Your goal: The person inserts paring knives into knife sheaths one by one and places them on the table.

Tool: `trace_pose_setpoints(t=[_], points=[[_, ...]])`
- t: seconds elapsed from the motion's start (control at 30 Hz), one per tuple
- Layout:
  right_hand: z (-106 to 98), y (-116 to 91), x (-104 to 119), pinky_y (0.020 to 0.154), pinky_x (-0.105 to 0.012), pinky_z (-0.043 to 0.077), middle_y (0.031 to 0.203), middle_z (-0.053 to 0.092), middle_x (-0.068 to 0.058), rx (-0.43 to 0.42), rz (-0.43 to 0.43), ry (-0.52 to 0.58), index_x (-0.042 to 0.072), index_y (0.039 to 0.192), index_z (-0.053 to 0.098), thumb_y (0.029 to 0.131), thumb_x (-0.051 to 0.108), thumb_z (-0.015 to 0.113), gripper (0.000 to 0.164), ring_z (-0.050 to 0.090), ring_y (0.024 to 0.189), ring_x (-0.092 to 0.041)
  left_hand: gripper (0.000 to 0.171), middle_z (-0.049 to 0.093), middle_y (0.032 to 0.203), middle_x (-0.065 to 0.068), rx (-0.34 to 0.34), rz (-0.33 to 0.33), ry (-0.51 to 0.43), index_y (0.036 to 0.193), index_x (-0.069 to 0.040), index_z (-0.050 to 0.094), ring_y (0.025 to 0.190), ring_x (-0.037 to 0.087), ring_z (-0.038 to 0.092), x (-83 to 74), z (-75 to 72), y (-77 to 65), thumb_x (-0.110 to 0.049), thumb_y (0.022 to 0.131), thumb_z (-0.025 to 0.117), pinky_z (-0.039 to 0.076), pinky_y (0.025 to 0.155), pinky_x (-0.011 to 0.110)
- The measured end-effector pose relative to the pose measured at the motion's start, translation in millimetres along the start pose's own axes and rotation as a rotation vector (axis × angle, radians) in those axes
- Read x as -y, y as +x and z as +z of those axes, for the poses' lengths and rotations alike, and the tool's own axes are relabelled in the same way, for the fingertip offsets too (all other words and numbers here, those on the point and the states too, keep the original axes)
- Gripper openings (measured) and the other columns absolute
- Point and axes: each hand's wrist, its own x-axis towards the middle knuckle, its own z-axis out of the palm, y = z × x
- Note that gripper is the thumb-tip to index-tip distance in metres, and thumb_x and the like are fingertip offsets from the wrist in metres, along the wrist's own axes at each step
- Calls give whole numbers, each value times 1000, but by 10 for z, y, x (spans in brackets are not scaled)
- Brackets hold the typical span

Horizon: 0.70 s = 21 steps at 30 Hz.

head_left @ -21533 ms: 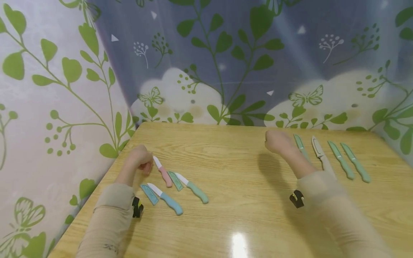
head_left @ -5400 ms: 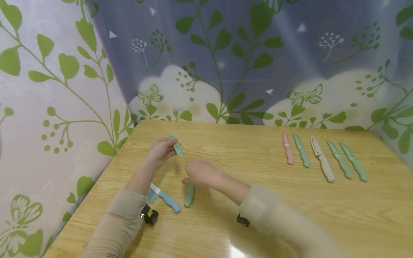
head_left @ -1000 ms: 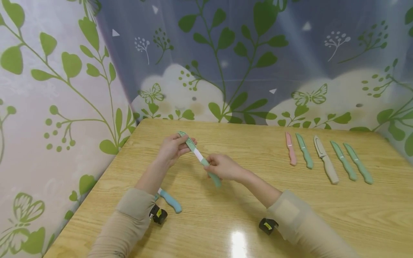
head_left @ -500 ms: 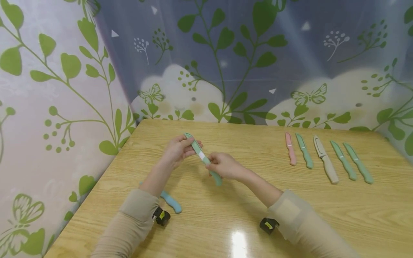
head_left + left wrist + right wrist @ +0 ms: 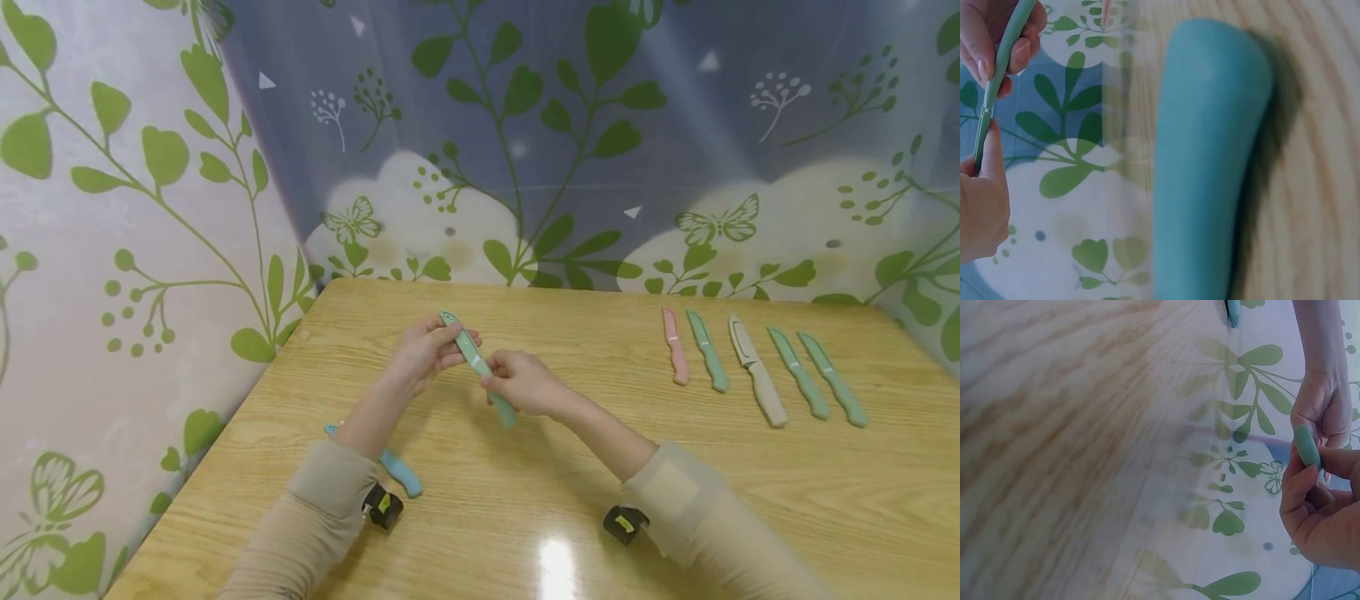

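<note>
Above the table, left of centre, my left hand [image 5: 422, 357] pinches a green sheath [image 5: 463, 340] between thumb and fingers. My right hand [image 5: 527, 386] grips the green handle of a paring knife [image 5: 506, 412]. The knife's blade sits mostly inside the sheath, with a narrow white strip showing between sheath and handle. On the table below the left forearm lies a blue knife [image 5: 402, 475], partly covered by that arm; its handle [image 5: 1210, 156] fills the middle of the left wrist view. A blue sheath tip [image 5: 332, 429] pokes out beyond the forearm.
At the table's right stands a row of sheathed knives lying side by side: a pink knife [image 5: 676, 348], a green knife [image 5: 708, 352], a larger beige knife [image 5: 759, 373] and two more green ones. Patterned cloth [image 5: 465, 217] hangs behind the wooden table [image 5: 600, 500].
Over the last second the sheath has slid farther along the blade toward the handle, leaving less white showing. My left hand has shifted right; my right hand has barely moved.
</note>
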Motion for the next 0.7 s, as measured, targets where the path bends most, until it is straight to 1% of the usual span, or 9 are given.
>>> trace_pose_setpoints(t=[0.17,0.27,0.43,0.57,0.63,0.7], points=[[-7,-8,0,61,-28,52,82,65,-8,-4,13,21,-3,109,55,95,14,52,22,60,75,-18,7,63,93,14,2,5,5,95,1,50,90,22,66,11,17,6,-5,97,46,53,80,28],[-16,-9,2,62,-28,52,83,64,-9,-6,11,29,-3,108,54,95,13,52,21,60,75,-18,7,63,95,14,3,6,10,95,1,50,89,21,66,6,24,13,-5,97,46,53,80,27],[-25,1,0,63,-29,53,80,64,-6,-4,-4,0,-3,106,55,95,13,52,19,61,74,-17,7,64,94,14,-13,-4,9,97,1,50,86,19,67,-6,30,20,-5,97,47,54,77,26],[-31,16,-1,60,-27,51,79,65,-10,-8,-29,-73,-3,105,55,95,14,53,20,61,69,-16,7,64,95,18,-33,-18,2,96,2,50,84,20,67,-11,29,21,-4,97,47,54,77,28],[-43,24,-1,57,-25,50,78,66,-10,-21,-36,-131,-2,105,56,94,15,55,20,60,65,-15,7,63,96,19,-39,-24,0,97,1,51,83,19,67,-11,21,21,-5,97,47,54,78,29],[-64,26,-2,55,-25,50,76,65,-8,-32,-43,-200,-1,105,56,92,17,58,22,60,62,-14,7,64,93,17,-37,-24,3,97,1,52,80,18,67,-9,10,20,-5,96,48,54,78,29]])
